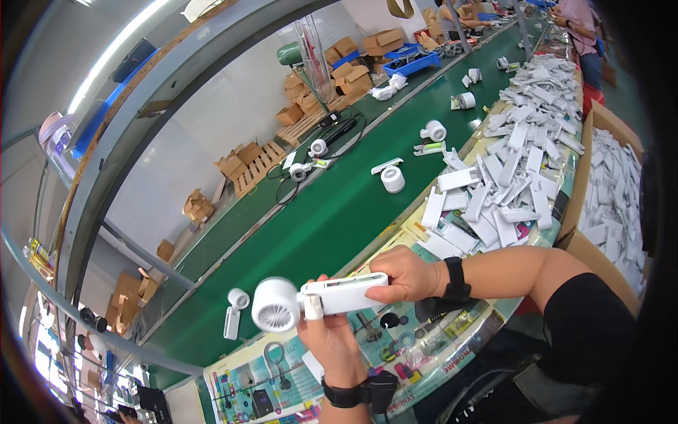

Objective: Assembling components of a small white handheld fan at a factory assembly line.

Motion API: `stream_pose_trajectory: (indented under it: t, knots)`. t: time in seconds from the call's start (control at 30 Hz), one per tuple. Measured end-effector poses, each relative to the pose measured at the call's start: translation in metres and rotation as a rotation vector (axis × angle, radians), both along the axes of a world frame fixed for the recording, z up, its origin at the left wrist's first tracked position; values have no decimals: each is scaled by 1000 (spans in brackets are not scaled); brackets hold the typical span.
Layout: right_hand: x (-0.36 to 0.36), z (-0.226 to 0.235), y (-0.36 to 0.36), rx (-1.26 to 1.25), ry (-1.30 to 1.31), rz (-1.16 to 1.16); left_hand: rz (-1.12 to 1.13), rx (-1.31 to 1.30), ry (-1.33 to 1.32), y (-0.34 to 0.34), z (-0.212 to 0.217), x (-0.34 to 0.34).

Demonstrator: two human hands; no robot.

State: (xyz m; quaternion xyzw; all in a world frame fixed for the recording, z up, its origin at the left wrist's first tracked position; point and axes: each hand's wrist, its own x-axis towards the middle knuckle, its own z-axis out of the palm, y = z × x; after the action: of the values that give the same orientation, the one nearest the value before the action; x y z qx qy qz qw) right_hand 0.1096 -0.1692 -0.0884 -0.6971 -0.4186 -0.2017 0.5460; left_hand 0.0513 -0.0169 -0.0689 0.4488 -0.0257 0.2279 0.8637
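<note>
Both my hands hold a white handheld fan (pixel 340 295) above the near edge of the bench. Its round head (pixel 276 305) with a vented grille points to the left. The handle stretches to the right, with a long slot along its upper side. My left hand (pixel 333 348) grips the handle from below near the head, its fingers partly hidden behind it. My right hand (pixel 408 274) pinches the far end of the handle between thumb and fingers. A pile of white plastic handle covers (pixel 494 191) lies beyond my right hand.
A green conveyor belt (pixel 311 233) runs alongside, carrying several white fan units such as one at the left (pixel 233 314). Printed sheets (pixel 268 381) cover the bench. At the right stands a cardboard box (pixel 575 247) of white parts. A person (pixel 578 28) stands at the far right.
</note>
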Motion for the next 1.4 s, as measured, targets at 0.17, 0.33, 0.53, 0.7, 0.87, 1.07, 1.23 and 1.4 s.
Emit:
stream_pose_trajectory:
  t: [0.17,0.33,0.53,0.7,0.87,1.07,1.23,1.4]
  knots:
    - [47,-1,-12,-947,262,161,-72,439,232,71,-39,76]
    - [158,4,-52,-1052,69,-388,435,1536,339,161,-47,146]
    - [240,-20,-71,-1134,119,-555,547,1659,605,243,-83,195]
    - [266,-23,-72,-1318,311,-307,569,1738,737,254,-101,195]
    - [226,24,-82,-792,459,-2,525,1500,268,202,-71,171]
    - [118,74,-67,-392,903,543,-235,849,92,91,-55,102]
    - [39,73,-67,-246,1121,822,-779,-78,204,23,-56,39]
    - [0,49,-78,-92,1229,865,-710,-385,163,-12,-53,-23]
